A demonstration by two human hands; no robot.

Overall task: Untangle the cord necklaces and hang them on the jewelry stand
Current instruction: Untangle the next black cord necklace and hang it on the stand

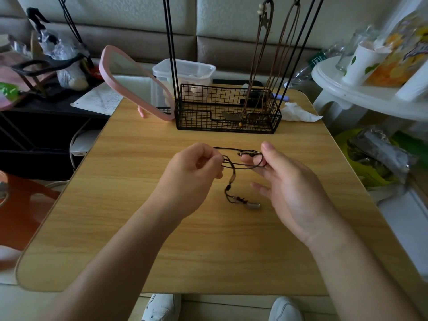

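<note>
**Here, cord necklaces [245, 168] stretched between our hands**

Our left hand [192, 174] pinches the tangled cords; our right hand [286, 184], fingers straight, hooks their loop. The pendants [253, 206] rest on the desk [139, 228], near the jewelry stand [227, 112].

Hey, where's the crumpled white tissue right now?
In the head view, the tissue lies at the far right corner of the wooden table, just right of the black wire basket of the jewelry stand.
</note>
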